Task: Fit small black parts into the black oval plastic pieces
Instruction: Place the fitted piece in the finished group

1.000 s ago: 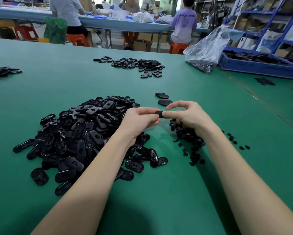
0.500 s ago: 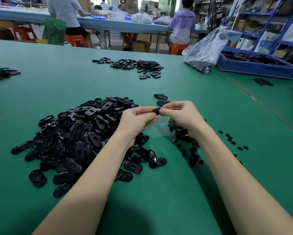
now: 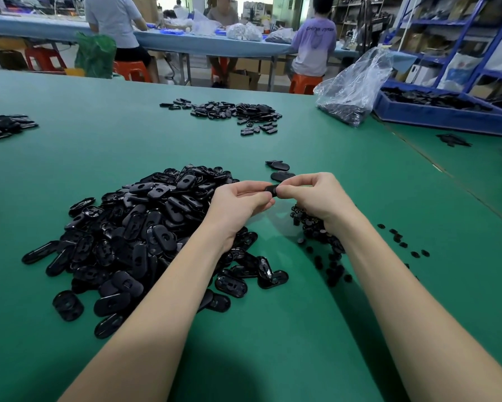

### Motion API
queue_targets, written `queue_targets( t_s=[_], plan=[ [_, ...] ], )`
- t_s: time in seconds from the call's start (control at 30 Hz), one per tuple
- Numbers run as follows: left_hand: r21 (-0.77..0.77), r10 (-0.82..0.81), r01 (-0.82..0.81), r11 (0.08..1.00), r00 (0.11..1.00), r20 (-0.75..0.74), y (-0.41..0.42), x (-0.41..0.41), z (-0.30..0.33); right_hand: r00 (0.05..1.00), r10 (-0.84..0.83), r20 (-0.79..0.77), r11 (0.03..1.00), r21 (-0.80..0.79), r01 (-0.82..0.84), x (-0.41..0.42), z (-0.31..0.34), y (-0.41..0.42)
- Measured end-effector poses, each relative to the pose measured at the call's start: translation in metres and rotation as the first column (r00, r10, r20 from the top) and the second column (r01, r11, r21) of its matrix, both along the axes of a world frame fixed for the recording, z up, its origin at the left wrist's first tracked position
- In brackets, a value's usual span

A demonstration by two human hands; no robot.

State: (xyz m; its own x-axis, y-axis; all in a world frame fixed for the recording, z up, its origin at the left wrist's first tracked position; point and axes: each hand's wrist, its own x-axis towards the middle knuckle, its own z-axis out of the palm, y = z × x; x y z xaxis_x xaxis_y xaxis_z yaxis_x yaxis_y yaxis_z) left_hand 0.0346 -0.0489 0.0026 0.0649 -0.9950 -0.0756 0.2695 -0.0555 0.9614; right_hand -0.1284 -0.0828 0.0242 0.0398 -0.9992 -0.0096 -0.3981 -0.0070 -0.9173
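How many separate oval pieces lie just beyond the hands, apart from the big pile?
2: one oval piece farther back, one nearer oval piece partly behind the right hand. More may be hidden behind the hands.

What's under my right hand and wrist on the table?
Under the right hand lies a heap of small black parts on the green table. The wrist covers part of the heap.

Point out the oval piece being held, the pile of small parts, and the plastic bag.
Oval piece (image 3: pixel 271 189), head view, visible end between the fingertips.
Small parts (image 3: pixel 316 230), head view, middle of the pile.
Plastic bag (image 3: pixel 351 88), head view, its crumpled side.
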Motion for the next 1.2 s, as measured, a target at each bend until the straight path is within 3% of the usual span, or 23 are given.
queue_targets(
  t_s=[0.23, 0.47, 0.73, 0.9, 1.0, 1.07, 1.2],
  plan=[
    [0.05, 0.011, -0.003, 0.999, 0.987, -0.159, -0.003, 0.004, 0.002, 0.999, -0.009, -0.039, 0.991, -0.131, 0.004, 0.009, 0.002, 0.006],
    [0.012, 0.026, -0.025, 1.0, 0.993, -0.119, -0.002, 0.005, 0.004, 0.99, -0.056, 0.129, 0.998, 0.012, 0.055, 0.017, 0.001, 0.009],
    [0.018, -0.025, 0.027, 0.999, 0.996, -0.09, 0.0, 0.012, 0.008, 0.999, -0.028, 0.022, 0.997, -0.067, 0.03, 0.015, 0.006, 0.01],
    [0.019, -0.098, 0.101, 0.995, 0.987, -0.128, 0.001, 0.014, 0.01, 0.995, 0.009, 0.102, 0.985, 0.169, -0.027, 0.001, 0.009, 0.006],
    [0.026, -0.117, 0.122, 0.992, 0.982, -0.145, 0.002, 0.014, 0.01, 0.951, 0.045, 0.306, 0.944, 0.299, -0.141, 0.0, 0.005, 0.002],
    [0.025, -0.116, 0.121, 0.992, 0.981, -0.154, 0.002, 0.014, 0.011, 0.934, 0.038, 0.356, 0.93, 0.33, -0.164, 0.0, 0.004, -0.001],
    [0.023, -0.087, 0.09, 0.996, 0.99, -0.115, 0.001, 0.013, 0.012, 0.949, 0.063, 0.308, 0.938, 0.305, -0.162, 0.002, 0.003, -0.001]
  ],
)
